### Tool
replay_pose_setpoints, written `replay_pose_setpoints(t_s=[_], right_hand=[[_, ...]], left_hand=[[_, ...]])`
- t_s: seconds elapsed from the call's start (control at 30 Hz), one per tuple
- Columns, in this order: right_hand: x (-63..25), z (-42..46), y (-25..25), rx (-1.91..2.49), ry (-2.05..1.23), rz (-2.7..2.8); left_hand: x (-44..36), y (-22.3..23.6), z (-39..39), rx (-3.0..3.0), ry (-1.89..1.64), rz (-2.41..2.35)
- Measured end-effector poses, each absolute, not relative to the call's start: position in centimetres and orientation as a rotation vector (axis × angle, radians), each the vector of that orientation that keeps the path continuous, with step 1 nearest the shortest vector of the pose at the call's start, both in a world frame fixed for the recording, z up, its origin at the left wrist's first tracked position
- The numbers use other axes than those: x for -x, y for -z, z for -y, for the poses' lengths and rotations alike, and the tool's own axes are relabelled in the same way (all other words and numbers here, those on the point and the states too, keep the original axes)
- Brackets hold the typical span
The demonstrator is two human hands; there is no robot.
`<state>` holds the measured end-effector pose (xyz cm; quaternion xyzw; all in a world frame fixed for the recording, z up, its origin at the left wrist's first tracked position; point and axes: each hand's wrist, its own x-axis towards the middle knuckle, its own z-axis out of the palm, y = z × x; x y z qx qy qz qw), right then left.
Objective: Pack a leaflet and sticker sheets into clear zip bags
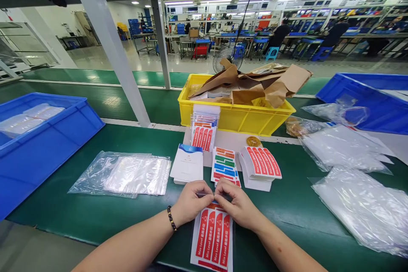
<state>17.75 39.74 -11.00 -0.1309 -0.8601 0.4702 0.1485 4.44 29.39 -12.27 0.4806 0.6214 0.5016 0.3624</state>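
Observation:
Both hands pinch the top edge of a clear plastic bag [234,238] that has a red-and-white label sheet [213,238] inside. My left hand [194,200], with a beaded bracelet [171,218] at its wrist, has thumb and finger closed on the edge. Close beside it, my right hand [238,205] grips the same edge, fingertips nearly meeting. Just beyond the hands lie a stack of white booklets [188,163], a stack of multicoloured label sheets [225,162] and a stack of red label sheets [261,163]. Flat clear bags [137,174] lie to the left.
Behind the stacks, filled bags [204,129] lean against a yellow crate [236,117] holding torn brown paper [255,85]. Blue crates [47,140] flank the green work surface [134,216]. Plastic-wrapped packs [363,204] lie at right. A white post [111,46] rises at left.

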Motion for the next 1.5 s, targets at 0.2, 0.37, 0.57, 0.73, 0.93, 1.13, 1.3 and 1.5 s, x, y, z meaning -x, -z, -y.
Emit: replay_pose_setpoints(t_s=[0.2,0.37,0.57,0.73,0.93,1.13,1.3,1.5], right_hand=[[-18.4,-40.9,10.8,0.450,-1.365,2.508],[-18.8,-41.7,10.3,0.479,-1.370,2.483],[-19.0,-41.9,10.1,0.450,-1.334,2.527],[-19.3,-42.2,9.9,0.423,-1.344,2.620],[-19.7,-42.7,9.5,0.413,-1.373,2.674],[-20.0,-43.3,9.3,0.445,-1.368,2.671],[-20.1,-43.3,9.2,0.430,-1.376,2.688],[-20.3,-43.3,9.2,0.436,-1.369,2.742]], left_hand=[[-4.0,11.9,-29.4,-1.158,-1.328,-1.587],[-3.5,12.1,-29.4,-1.045,-1.362,-1.580],[-3.5,12.4,-29.3,-1.053,-1.378,-1.584],[-3.8,12.1,-29.3,-1.098,-1.349,-1.578],[-4.0,11.9,-29.4,-1.118,-1.317,-1.593],[-3.8,11.9,-29.4,-1.016,-1.339,-1.545],[-3.7,12.2,-29.2,-1.085,-1.366,-1.534],[-3.7,11.9,-29.1,-1.230,-1.325,-1.643]])
